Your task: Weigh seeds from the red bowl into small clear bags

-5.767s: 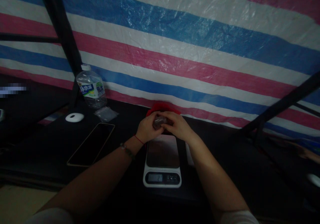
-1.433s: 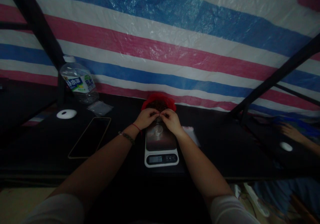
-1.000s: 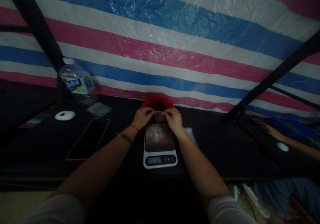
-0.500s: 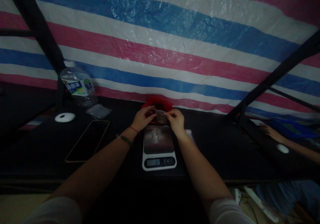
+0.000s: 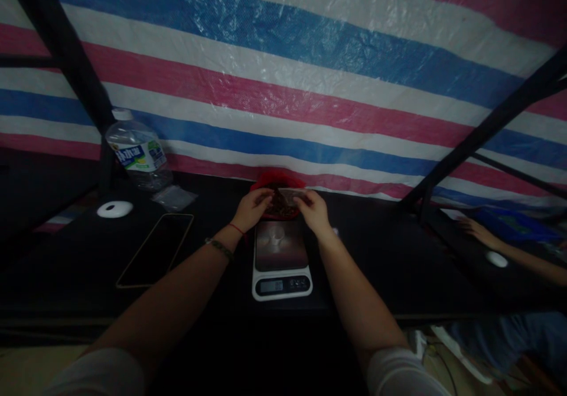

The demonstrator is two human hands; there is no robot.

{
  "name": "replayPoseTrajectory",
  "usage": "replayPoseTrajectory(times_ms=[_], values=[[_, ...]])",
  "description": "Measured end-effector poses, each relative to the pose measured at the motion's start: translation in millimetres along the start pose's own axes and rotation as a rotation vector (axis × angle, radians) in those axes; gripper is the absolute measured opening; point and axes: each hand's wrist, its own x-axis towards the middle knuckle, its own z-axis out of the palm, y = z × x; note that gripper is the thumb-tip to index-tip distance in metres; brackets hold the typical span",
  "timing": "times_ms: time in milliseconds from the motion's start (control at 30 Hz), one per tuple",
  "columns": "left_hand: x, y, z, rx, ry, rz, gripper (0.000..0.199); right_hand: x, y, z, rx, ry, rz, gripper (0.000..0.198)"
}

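Raised since earlier, the clear bag (image 5: 289, 193) juts leftward from the pinching right grip (image 5: 315, 210); left grip (image 5: 251, 208) unclear.

Pale, plain-looking sleeves (image 5: 103, 373) stop around the elbows; a thin red cord (image 5: 238, 229) rings the left hand's (image 5: 250, 208) wrist; just above, a dark greenish bracelet (image 5: 221, 248), beaded from what I can see.

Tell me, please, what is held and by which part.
The right hand holds a plastic bag by its right end; whether the left hand grips anything is unclear.
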Motion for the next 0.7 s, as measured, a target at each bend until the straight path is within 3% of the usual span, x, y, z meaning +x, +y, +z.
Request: replayPoseTrajectory(times_ms=[167, 267, 367, 433, 533, 700], values=[[4, -9, -4, 0.28, -0.059, -0.005, 0.027, 13, 32, -52, -0.234, 0.293, 0.233, 0.038], [5, -9, -5, 0.465, -0.171, 0.071, 0.028, 11, 55, -71, -0.436, 0.167, 0.441, 0.04], [5, -6, -5, 0.547, -0.27, 0.114, 0.033, 7, 65, -75, -0.611, 0.03, 0.503, 0.047], [5, -5, -6, 0.568, -0.282, 0.108, 0.035, 7, 61, -71, -0.664, 0.043, 0.424, 0.046], [5, -5, -7, 0.587, -0.257, 0.087, 0.036, 7, 39, -57, -0.52, 0.05, 0.22, 0.035], [5, -6, -8, 0.623, -0.269, 0.113, 0.038, -2, -9, -28, -0.269, -0.261, -0.114, 0.029]])
